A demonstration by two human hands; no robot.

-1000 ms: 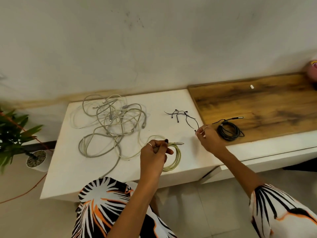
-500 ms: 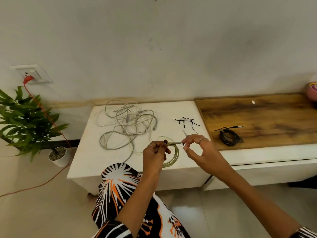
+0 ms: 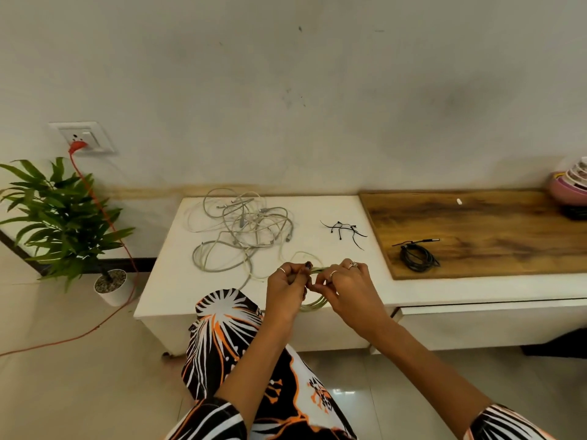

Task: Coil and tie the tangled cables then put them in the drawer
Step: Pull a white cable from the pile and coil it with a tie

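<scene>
both hands on the pale green coil at the cabinet's front edge

much of the pale green coiled cable is hidden behind the two hands; only its lower arc and a short stretch between the thumbs show. the left hand has its fingers curled round the coil's top, and the right hand pinches the same spot with thumb and forefinger (whether a tie sits under those fingertips is too small to make out). the coil hangs just over the front edge of the white cabinet.

beyond the left hand, further from the person, lies the tangled heap of grey cables, one strand trailing back toward the hands. beyond the right hand sit the small black ties, loose on the white top. out to the right of the right hand a black coiled cable rests on the wooden board. below and right of the right hand, the drawer front shows closed, so its contents cannot be seen. a stack of bowls is cut off at the right border.
</scene>
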